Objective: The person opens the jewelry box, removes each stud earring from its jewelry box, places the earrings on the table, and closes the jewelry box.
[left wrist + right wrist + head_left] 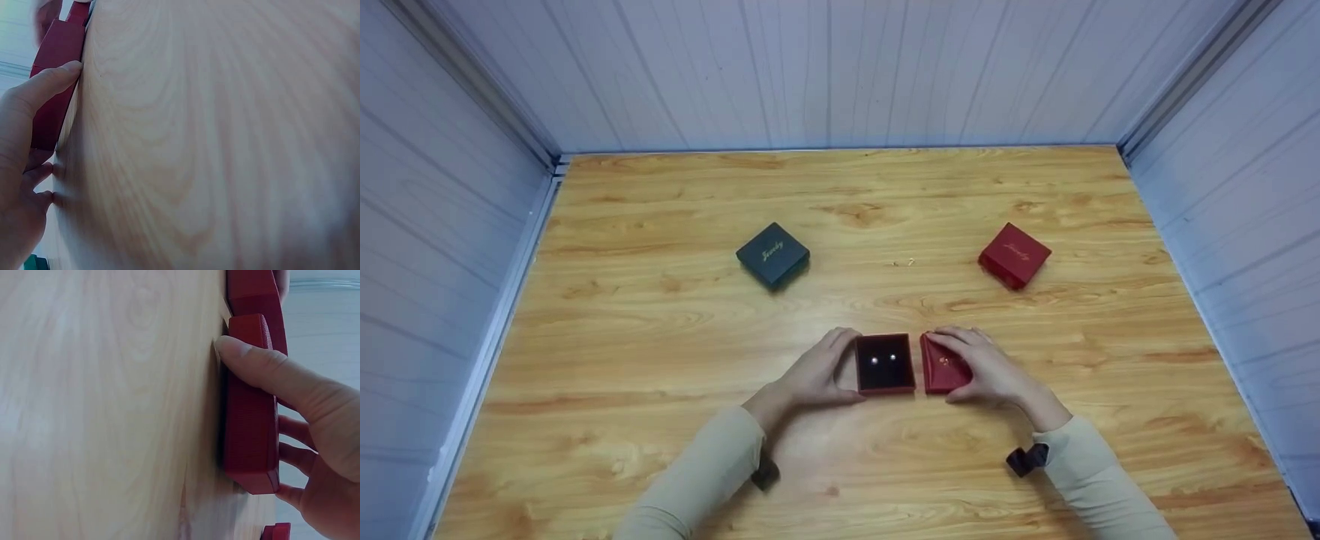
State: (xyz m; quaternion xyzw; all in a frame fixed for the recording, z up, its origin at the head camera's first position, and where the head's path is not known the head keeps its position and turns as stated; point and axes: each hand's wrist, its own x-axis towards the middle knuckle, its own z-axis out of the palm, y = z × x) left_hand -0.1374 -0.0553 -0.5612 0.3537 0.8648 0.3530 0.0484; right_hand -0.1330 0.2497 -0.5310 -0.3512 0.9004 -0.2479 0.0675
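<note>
Near the front middle of the table, my left hand [817,370] grips a red jewelry box base [886,391] by its left side, thumb at the front and fingers behind. The base is uncovered, with a black insert holding two pearl-like stud earrings [892,357]. Just right of it, my right hand [982,367] grips a red box lid [936,375] with gold marks on top, its thumb across the front side in the right wrist view. A narrow gap parts lid and base in the head view. The right hand hides part of the lid.
A dark green jewelry box [773,253] stands closed behind on the left, and a closed red jewelry box [1015,255] behind on the right. Between them lie small gold-coloured pieces [911,262]. Pale panel walls [825,75] border the wooden table [660,330] at back and sides.
</note>
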